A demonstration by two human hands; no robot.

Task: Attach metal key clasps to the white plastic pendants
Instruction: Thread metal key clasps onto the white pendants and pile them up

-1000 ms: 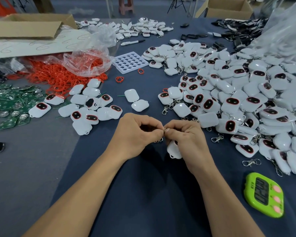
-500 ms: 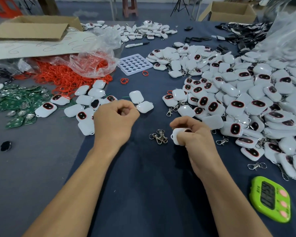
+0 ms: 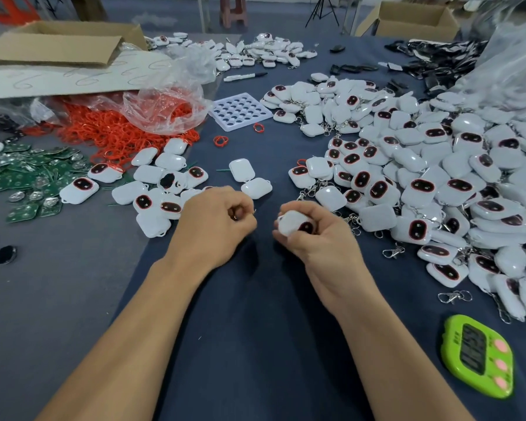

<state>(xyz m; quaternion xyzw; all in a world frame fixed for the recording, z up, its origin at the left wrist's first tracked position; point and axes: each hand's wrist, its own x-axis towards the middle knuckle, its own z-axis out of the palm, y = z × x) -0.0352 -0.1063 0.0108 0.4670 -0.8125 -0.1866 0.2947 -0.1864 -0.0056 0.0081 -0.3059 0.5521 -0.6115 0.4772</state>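
While the right hand [image 3: 319, 238] is gripping a white pendant [image 3: 290, 223], the left hand [image 3: 213, 226], at its nine o'clock, is resting curled, contents unclear.

Even, soft overhead light; faint shadows beneath forearms; slight motion blur; wide-angle bending at edges.

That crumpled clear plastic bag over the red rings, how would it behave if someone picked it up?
Probably floppy and very light: the bag lies crumpled and creased. Red rings spilling from it would likely slide out.
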